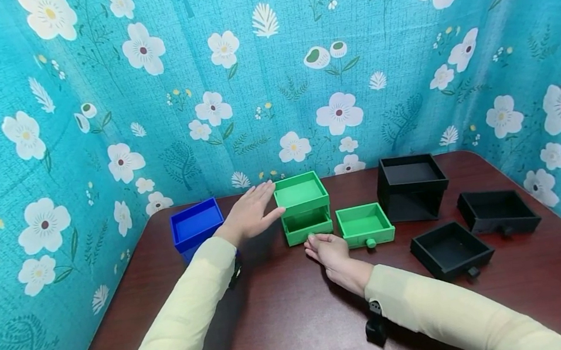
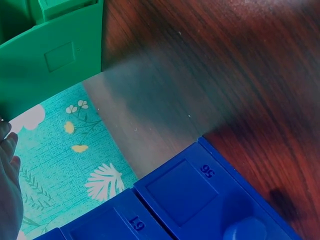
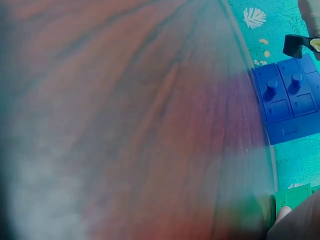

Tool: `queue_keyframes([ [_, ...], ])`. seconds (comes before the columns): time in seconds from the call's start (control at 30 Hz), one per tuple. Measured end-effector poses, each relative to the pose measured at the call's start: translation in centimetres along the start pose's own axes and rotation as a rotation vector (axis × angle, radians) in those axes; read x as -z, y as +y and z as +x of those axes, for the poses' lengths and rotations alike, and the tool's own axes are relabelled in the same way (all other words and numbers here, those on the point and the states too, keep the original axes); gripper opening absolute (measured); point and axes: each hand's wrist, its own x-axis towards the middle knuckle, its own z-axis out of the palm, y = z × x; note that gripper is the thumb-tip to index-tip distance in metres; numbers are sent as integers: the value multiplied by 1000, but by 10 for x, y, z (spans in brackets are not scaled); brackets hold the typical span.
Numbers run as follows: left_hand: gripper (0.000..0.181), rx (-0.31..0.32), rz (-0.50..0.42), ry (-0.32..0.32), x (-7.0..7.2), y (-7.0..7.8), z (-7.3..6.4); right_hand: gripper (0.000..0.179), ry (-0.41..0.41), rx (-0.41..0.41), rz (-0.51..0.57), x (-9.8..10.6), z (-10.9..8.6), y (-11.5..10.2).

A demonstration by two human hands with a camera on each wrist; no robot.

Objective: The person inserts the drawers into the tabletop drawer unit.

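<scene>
A green cabinet (image 1: 300,192) with a shallow open top stands near the back of the table, its upper slot hollow. In the lower slot sits a green drawer (image 1: 296,236), its front slightly out. My right hand (image 1: 331,255) pinches the knob of this drawer between thumb and fingers. With fingers straight, my left hand (image 1: 252,214) rests against the cabinet's left side, thumb by the front edge. Another green drawer (image 1: 365,222) lies on the table just right of the cabinet. In the left wrist view, only finger edges (image 2: 10,175) show beside the green side wall (image 2: 75,62).
A blue cabinet (image 1: 196,224) stands left, partly behind my left forearm; the left wrist view shows its closed drawer fronts (image 2: 175,192). On the right are a black cabinet (image 1: 412,172) with a hollow front and two loose black drawers (image 1: 452,247). A patterned curtain (image 1: 268,82) hangs behind.
</scene>
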Motion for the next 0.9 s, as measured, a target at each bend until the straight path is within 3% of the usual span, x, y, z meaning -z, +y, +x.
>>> queue_keyframes([
  [0.4,75,4,4,10,-2,0,0,29,20,21,7,-6,8,3],
  [0.9,76,2,3,12,-2,0,0,34,-4,12,-4,-5,5,5],
])
